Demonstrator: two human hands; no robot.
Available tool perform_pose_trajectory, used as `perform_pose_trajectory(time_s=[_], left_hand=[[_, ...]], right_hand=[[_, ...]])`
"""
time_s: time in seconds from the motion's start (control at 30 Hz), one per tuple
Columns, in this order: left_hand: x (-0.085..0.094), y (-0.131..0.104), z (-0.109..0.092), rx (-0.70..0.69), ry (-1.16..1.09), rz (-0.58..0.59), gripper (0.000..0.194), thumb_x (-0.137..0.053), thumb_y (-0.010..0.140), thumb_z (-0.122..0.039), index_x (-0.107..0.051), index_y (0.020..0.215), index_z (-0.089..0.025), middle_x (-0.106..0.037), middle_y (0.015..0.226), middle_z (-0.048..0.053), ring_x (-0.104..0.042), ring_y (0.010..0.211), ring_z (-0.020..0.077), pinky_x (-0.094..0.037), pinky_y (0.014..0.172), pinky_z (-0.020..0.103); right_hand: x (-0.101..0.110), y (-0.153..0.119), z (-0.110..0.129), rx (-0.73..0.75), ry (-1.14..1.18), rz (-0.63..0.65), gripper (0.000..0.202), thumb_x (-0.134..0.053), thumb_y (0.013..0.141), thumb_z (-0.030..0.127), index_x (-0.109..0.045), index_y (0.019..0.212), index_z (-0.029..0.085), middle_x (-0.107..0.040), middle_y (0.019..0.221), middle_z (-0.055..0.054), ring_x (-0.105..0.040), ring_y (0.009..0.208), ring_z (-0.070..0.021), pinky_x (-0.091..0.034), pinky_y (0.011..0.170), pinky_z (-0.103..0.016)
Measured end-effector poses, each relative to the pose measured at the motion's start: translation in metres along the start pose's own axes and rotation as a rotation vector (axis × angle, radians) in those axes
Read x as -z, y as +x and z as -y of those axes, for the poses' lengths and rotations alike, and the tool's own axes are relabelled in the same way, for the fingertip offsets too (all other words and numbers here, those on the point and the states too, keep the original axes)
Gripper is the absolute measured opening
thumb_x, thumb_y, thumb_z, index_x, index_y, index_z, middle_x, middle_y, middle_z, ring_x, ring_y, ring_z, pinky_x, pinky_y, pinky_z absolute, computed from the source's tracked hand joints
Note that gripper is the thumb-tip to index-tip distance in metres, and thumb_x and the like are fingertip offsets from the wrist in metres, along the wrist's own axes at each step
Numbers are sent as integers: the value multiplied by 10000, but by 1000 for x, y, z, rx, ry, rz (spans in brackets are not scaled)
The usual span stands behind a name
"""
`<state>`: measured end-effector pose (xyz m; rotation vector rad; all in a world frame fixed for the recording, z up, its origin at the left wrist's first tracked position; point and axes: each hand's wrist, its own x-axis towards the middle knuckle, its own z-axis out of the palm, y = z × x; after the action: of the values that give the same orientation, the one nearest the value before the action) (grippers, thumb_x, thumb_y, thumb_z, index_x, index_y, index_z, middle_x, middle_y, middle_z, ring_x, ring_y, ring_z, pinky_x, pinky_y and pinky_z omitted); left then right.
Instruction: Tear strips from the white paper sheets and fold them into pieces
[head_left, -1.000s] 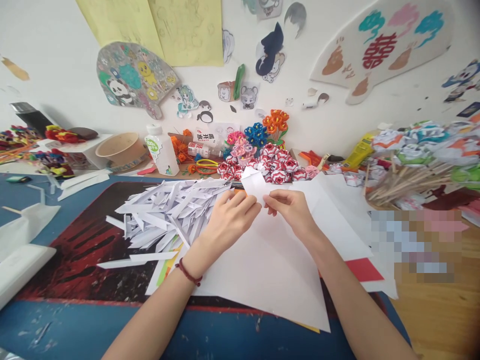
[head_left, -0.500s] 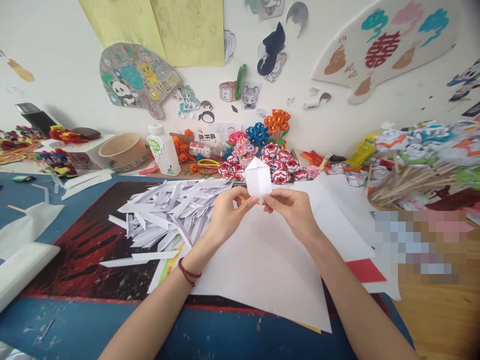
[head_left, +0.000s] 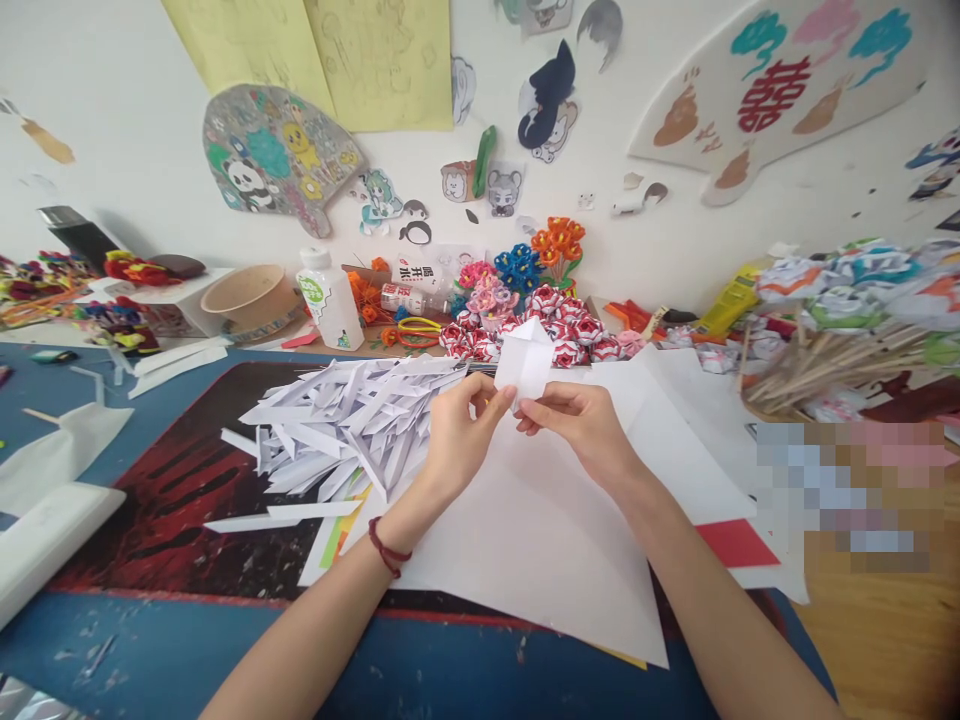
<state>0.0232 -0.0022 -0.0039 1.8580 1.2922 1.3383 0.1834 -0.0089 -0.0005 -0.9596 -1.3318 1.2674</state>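
Observation:
A small folded piece of white paper (head_left: 524, 362) is held up in front of me, its top edge folded to a point. My left hand (head_left: 472, 420) pinches its lower left edge between thumb and fingers. At the lower right, my right hand (head_left: 574, 415) grips the same paper with thumb and curled fingers. Under both hands lies a large white sheet (head_left: 525, 540) on the table. To the left of my left hand is a loose heap of folded white paper strips (head_left: 337, 420).
Along the wall stand a white bottle (head_left: 328, 300), a beige bowl (head_left: 249, 297) and colourful craft flowers (head_left: 517, 268). Wooden sticks (head_left: 810, 360) with paper flowers lie at the right. A dark red-and-black mat (head_left: 180, 500) covers part of the blue table (head_left: 300, 660).
The folded paper has tilted and turned slightly. My right hand has shifted a little left along its lower edge, closer to my left hand. The view has moved slightly.

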Motion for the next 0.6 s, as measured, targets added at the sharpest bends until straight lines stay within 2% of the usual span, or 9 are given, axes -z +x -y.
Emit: perform_pose_trajectory(time_s=[0.3,0.6], left_hand=[[2,1,2,0,-17,25,310,-574,842,-390,-515,641,-162,-497,611,-31,-404,590,94,-326,584,225],[2,0,-1,-13,-36,81,319,-562,853,-358,-501,613,-156,-473,589,-37,-368,571,87,-303,561,226]], right_hand=[[0,0,-1,-21,-4,23,194,-728,736,317,-726,809,138,-694,721,-50,-634,622,-149,-511,591,-278],[3,0,2,5,-20,33,172,-701,756,303,-707,809,140,-645,696,-27,-548,582,-115,-429,545,-262]])
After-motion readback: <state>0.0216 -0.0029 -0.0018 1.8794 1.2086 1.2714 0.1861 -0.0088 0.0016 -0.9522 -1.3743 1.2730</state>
